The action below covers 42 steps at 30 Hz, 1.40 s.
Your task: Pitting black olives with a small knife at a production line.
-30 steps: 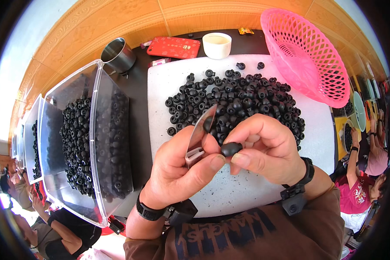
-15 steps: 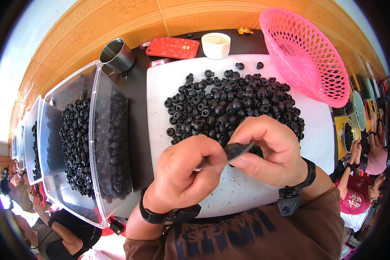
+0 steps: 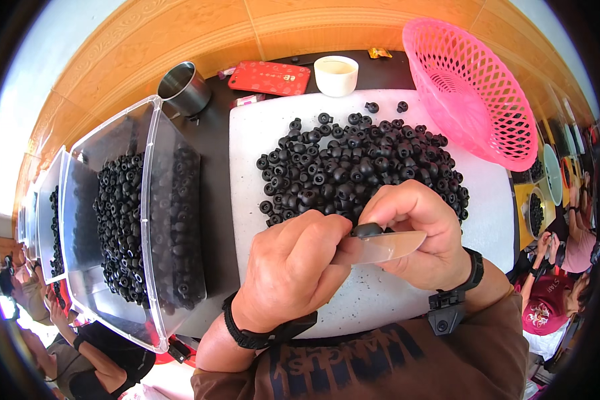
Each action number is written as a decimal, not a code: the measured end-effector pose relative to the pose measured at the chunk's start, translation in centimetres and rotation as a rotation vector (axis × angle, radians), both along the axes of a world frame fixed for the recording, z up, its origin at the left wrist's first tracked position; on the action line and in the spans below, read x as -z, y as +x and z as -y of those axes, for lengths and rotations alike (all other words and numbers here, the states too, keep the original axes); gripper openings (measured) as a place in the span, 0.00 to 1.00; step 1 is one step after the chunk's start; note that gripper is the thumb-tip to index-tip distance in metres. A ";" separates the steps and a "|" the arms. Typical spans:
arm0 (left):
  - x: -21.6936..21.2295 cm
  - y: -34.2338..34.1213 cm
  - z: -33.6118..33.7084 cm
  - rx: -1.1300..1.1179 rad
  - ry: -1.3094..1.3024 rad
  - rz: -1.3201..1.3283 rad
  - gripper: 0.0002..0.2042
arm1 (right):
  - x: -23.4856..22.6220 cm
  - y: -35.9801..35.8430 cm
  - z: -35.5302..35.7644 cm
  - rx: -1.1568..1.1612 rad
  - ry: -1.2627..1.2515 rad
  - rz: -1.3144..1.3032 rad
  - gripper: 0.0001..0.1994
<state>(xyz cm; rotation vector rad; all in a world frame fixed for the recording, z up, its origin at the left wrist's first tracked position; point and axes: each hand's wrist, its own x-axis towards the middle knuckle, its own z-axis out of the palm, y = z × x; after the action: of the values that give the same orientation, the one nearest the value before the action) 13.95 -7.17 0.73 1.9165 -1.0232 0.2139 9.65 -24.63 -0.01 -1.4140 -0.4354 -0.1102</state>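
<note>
With the left hand (image 3: 290, 267) clamped on the knife (image 3: 395, 247) and the right hand (image 3: 423, 230) closed on a black part (image 3: 367, 230) between them, above the mat (image 3: 490, 207), so small and round a part could slip and let the edge nick a finger

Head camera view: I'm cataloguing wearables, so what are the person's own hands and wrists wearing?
The left hand and right hand wear no gloves. Each wrist has a black strap with a dark boxy device; brown cloth sleeves end above the wrists.
</note>
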 end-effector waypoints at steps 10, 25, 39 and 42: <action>0.1 -0.4 0.2 -0.040 0.051 0.029 0.13 | -0.4 -0.2 0.1 0.040 -0.080 0.051 0.10; -0.8 -0.5 -1.4 0.155 -0.447 -0.945 0.04 | -1.2 -0.6 -0.3 0.028 -0.029 0.025 0.08; -1.9 -0.2 -1.8 0.407 -0.412 -1.179 0.09 | -0.8 -0.3 -1.3 0.015 -0.122 0.050 0.09; -1.0 0.0 -1.2 0.469 -0.598 -1.388 0.10 | -2.8 -0.8 -1.9 0.023 -0.032 -0.122 0.09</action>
<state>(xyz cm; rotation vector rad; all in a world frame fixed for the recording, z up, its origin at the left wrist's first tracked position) 13.93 -5.97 1.77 0.8336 -0.3109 -0.8767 8.83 -22.74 2.81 -1.4487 -0.3211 -0.0352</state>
